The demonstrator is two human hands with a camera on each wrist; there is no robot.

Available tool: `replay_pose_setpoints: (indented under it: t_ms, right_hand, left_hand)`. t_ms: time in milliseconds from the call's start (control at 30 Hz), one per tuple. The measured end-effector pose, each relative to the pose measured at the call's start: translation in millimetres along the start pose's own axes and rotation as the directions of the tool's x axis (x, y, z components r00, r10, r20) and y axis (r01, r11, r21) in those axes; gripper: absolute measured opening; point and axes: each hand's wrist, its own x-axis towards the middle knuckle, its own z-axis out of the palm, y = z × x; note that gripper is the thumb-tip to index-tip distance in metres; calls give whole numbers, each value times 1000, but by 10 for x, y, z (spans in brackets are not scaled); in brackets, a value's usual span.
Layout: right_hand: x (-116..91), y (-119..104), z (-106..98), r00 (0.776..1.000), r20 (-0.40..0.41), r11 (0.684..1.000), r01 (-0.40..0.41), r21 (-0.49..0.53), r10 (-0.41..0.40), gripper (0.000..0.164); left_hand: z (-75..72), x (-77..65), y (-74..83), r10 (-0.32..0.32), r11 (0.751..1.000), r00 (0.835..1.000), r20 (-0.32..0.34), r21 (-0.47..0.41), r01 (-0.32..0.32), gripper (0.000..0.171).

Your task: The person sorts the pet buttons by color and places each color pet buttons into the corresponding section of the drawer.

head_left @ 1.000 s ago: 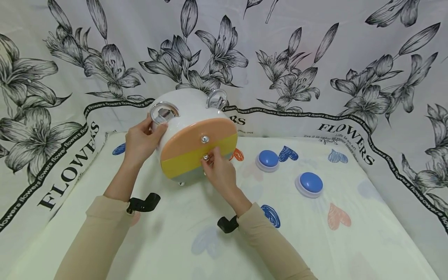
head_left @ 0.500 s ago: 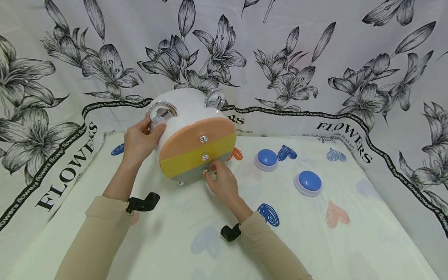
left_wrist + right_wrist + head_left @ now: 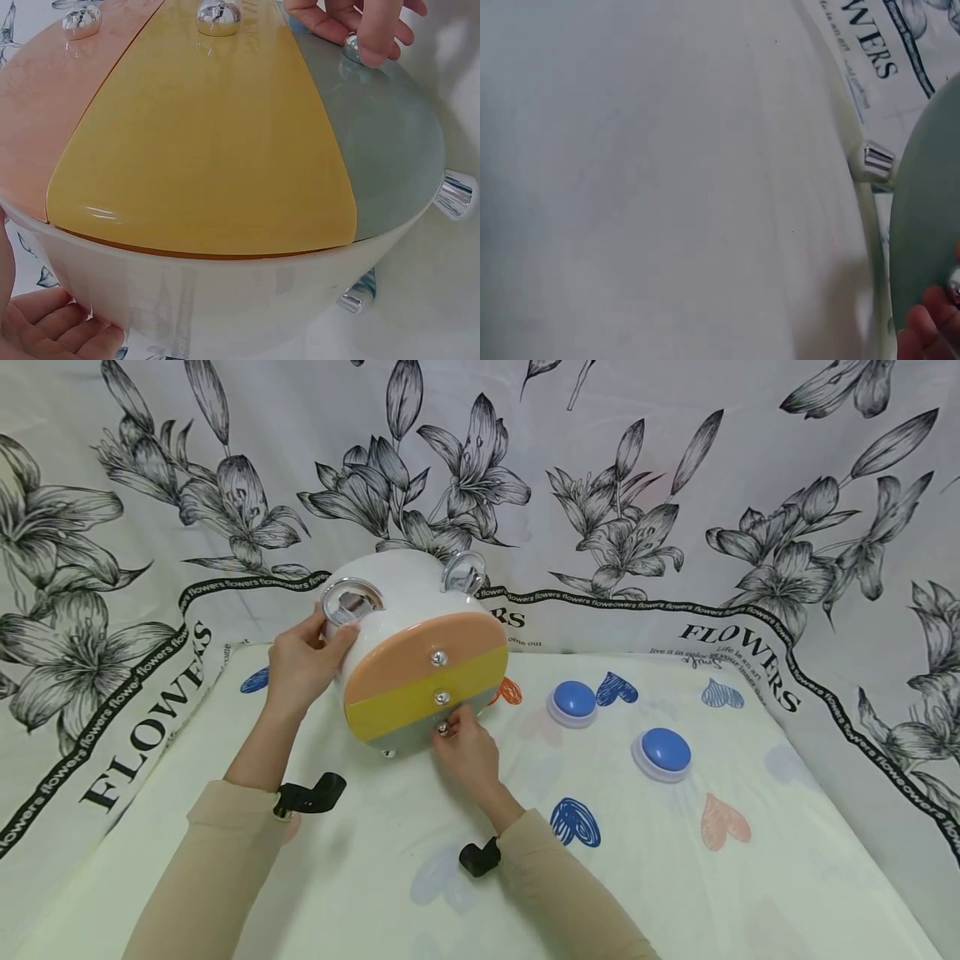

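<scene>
A white oval drawer box [image 3: 405, 575] shaped like an alarm clock sits at the left back, its front striped by orange [image 3: 390, 662], yellow [image 3: 202, 150] and grey-green [image 3: 390, 142] drawers with silver knobs. My left hand [image 3: 300, 670] grips its left side below a chrome bell-like piece [image 3: 352, 602], thumb near the front edge. The drawers look pushed in. With thumb and fingers, my right hand [image 3: 471, 756] pinches the lowest knob [image 3: 443, 727], on the grey-green drawer. In the right wrist view, fingertips [image 3: 922, 322] show beside that knob at the edge.
Two blue push buttons [image 3: 575, 700] with pale bases stand right of the box, one nearer me. A white cloth [image 3: 637, 885] with printed hearts covers the table. Behind hangs a flower-printed curtain [image 3: 585, 560]. Short silver feet [image 3: 455, 193] stick out under the box.
My right hand has gone down from the yellow drawer's knob to the grey-green drawer's knob and now pinches it. The left hand keeps its grip, and the box stays put.
</scene>
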Motion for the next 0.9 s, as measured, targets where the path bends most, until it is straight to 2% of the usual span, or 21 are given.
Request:
replay_pose_setpoints:
  t_ms: [200,400,600,900]
  right_hand:
    - [1,-47,6,999,-44,1000,-12,-23,11,26]
    - [20,-29,-7,1000,-10,999,-7,-36,7,25]
    - [33,-20,-16,999,37,999,-28,-42,30,26]
    - [32,-38,-39,998,49,998,-35,-49,37,24]
  left_hand:
    - [6,5,-23,25,1000,1000,0,-4,-25,71]
    - [4,-2,-25,43,999,999,-7,-7,-43,70]
    - [-1,1,-13,29,1000,1000,0,-11,-29,72]
    - [9,23,-28,24,1000,1000,-6,-15,-24,72]
